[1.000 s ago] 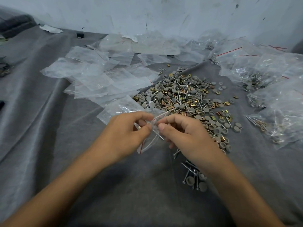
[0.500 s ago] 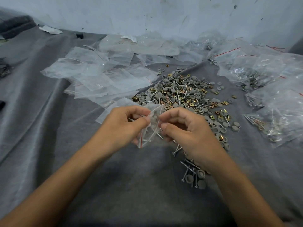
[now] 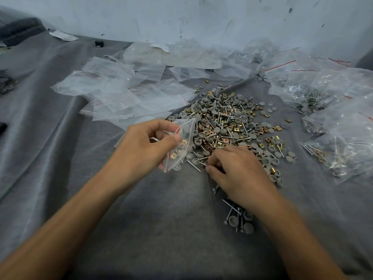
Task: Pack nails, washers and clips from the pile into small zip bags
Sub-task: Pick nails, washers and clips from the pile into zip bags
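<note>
Head: one zip bag in left hand, right hand on one pile.

Right hand sits on the pile, can't tell if its curled fingers pinch anything. Left hand thumb hides part of the zip bag.

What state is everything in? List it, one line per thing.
Held zip bag: off the cloth, brass clips inside.
Left hand: pinches that bag.
Pile: loose, spread on the cloth.
Right hand: fingers curled at the pile's near edge; grasp hidden.
Empty bags: flat, unfilled.
Filled bags: lying at right, hardware inside.
</note>
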`<state>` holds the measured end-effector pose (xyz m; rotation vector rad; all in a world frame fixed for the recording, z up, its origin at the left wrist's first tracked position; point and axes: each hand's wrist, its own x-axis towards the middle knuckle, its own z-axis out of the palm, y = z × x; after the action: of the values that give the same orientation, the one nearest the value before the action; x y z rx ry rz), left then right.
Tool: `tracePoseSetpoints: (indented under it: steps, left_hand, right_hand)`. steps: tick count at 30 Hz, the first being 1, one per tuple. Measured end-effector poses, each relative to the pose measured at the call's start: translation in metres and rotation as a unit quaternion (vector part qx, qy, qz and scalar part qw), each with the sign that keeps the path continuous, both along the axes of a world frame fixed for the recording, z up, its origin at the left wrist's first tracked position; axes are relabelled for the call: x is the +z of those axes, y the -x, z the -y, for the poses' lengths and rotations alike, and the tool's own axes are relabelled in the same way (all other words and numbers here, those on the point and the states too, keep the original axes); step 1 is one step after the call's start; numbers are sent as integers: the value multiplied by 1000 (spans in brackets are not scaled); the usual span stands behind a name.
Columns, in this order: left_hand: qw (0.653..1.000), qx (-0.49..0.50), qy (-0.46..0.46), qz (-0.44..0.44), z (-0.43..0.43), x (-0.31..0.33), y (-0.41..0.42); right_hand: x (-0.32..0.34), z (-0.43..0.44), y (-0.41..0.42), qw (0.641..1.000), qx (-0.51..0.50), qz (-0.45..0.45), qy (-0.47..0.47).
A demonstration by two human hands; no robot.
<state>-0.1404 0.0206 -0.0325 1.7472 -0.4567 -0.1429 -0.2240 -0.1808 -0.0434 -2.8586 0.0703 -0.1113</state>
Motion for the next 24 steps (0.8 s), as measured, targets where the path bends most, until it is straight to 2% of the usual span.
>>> tracePoseSetpoints:
  steps: [3, 6, 10, 12, 14, 20, 24]
  left_hand:
    - [1000, -2, 1, 8, -1, 0, -1]
    - [1000, -8, 9, 9, -1, 0, -1]
    - [999, -26, 20, 3, 2, -2, 1]
    - [999, -35, 19, -2, 4, -3, 3]
    - [999, -42, 13, -1, 5, -5, 4]
    - [997, -72, -11, 15, 7, -9, 7]
    - [997, -79, -8, 10, 7, -9, 7]
  right_hand:
    - [-2, 3, 1, 1000, 0, 10, -29]
    - [-2, 5, 1, 991, -2, 72, -114]
    - [3, -3, 2, 930, 1, 151, -336]
    - [4, -8, 3, 903, 13, 170, -394]
    - [3, -10, 2, 896, 21, 180, -404]
    - [-3, -12, 2, 927, 51, 204, -310]
    - [-3, -12, 2, 904, 73, 171, -384]
